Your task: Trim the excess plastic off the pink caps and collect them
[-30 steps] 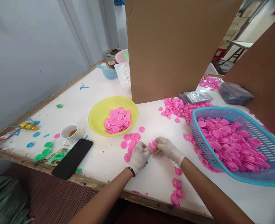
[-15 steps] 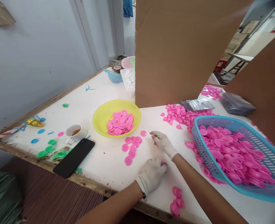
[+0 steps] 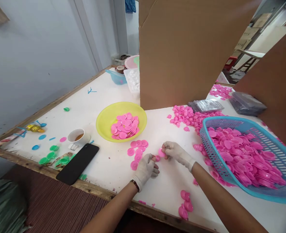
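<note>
the white-gloved left hand [image 3: 146, 170] pinched a small rounded pink plastic piece [image 3: 157, 158], the white-gloved right hand [image 3: 174, 152] a round pink plastic disc [image 3: 161, 152]; a slack pinch could have dropped either.

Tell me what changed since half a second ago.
The white-gloved left hand moved forward and left, a small rounded pink plastic piece in its grip. The white-gloved right hand drew back and now holds a flat pink plastic disc; the loose disc near the round yellow bowl is gone. The bowl and blue perforated plastic basket stayed put.
</note>
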Available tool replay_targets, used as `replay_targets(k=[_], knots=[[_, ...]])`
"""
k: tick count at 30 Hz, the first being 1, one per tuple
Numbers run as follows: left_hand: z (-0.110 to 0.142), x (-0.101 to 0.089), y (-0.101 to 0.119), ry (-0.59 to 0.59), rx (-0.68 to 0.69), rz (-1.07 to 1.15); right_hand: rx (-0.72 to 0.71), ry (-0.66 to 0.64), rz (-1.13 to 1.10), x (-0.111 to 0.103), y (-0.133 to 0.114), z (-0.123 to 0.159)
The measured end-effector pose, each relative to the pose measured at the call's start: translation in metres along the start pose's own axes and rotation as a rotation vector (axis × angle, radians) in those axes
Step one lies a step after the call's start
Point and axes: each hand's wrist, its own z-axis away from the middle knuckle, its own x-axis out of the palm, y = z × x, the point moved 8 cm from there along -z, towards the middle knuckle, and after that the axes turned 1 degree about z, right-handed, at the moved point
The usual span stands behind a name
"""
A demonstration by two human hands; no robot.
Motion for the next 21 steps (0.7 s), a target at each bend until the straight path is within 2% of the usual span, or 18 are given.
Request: replay_targets(k=[3, 7, 11, 14, 21], knots=[[-0.008, 0.006, 0.002, -0.064, 0.005, 0.114, 0.033, -0.038, -0.155, 0.016, 0.013, 0.014], [-0.018, 0.014, 0.004, -0.204, 0.006, 0.246, 0.058, -0.064, -0.177, 0.032, 0.017, 0.013], [-0.022, 0.013, 0.004, -0.245, -0.017, 0.26, 0.115, -0.194, -0.268, 0.038, 0.018, 0.014], [-0.025, 0.014, 0.0, -0.239, -0.057, 0.239, 0.108, -0.259, -0.3, 0.037, 0.017, 0.017], [-0.026, 0.007, 0.003, -0.089, -0.088, 0.008, 0.157, -0.293, -0.207, 0.038, 0.01, 0.017]])
